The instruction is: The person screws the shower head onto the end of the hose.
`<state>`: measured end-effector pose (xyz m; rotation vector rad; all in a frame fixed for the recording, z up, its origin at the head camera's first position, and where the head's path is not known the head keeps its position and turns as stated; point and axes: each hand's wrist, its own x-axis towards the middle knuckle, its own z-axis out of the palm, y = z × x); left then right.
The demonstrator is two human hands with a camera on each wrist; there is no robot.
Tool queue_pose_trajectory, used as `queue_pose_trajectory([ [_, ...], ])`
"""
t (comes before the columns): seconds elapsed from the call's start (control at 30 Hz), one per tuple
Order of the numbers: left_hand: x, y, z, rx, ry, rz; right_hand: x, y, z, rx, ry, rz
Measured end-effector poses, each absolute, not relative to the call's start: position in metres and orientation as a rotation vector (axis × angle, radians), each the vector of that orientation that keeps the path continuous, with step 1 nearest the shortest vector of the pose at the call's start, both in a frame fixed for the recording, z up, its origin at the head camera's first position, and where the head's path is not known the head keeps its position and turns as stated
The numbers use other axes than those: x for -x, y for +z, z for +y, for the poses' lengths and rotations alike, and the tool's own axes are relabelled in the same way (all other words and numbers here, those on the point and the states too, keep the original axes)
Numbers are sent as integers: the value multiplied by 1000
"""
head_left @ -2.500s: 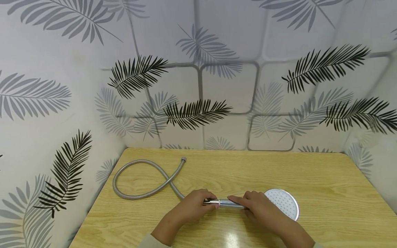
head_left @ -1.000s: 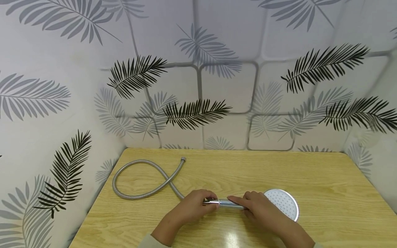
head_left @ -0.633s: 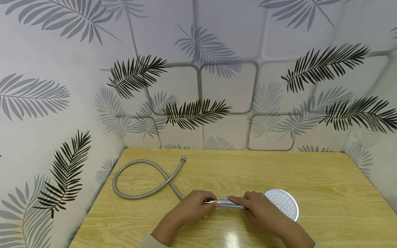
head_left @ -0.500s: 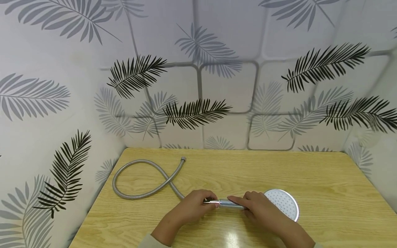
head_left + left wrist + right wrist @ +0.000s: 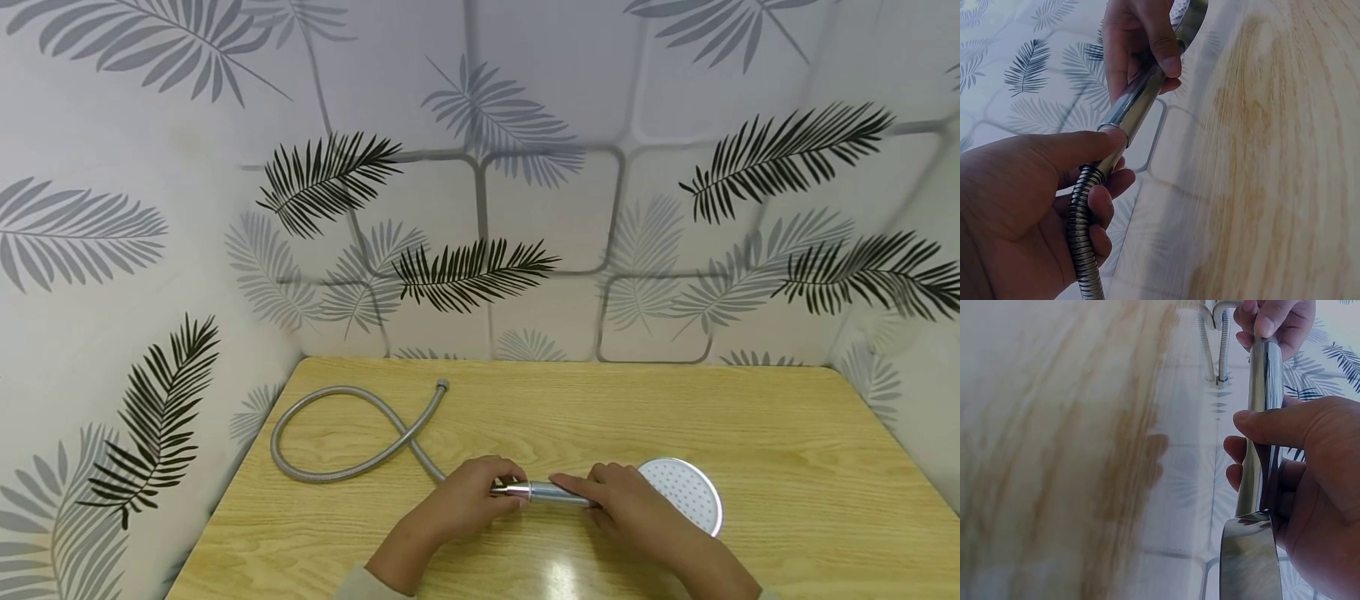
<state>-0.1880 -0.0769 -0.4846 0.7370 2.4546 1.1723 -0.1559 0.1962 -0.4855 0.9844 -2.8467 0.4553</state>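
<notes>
My right hand (image 5: 633,508) grips the chrome handle of a shower head (image 5: 682,493), whose white round face with small nozzles shows to the right in the head view. At the handle's left end, my left hand (image 5: 472,498) pinches the metal end fitting of a flexible shower hose (image 5: 337,477). In the left wrist view the ribbed hose (image 5: 1082,234) runs down through the curled left fingers, and its fitting meets the handle end in line. The joint itself is partly covered by the thumb. From the right wrist, the handle (image 5: 1266,381) and the back of the head (image 5: 1250,556) show.
The hose lies in a loop on the wooden table (image 5: 570,417), its free end with a nut (image 5: 443,385) pointing to the back. A wall with leaf-pattern paper (image 5: 555,208) rises behind the table, and another stands at the left.
Both hands stay in the same place on the hose fitting and the handle. The left fingers and thumb shift slightly around the fitting; the hose loop and shower head keep their places.
</notes>
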Motion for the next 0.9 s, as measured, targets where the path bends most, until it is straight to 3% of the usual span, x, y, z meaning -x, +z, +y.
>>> queue_pose_trajectory([
  [0.9,187,-485,-78,-700,1204,2399,155,-487,196,-1000,468,-2832],
])
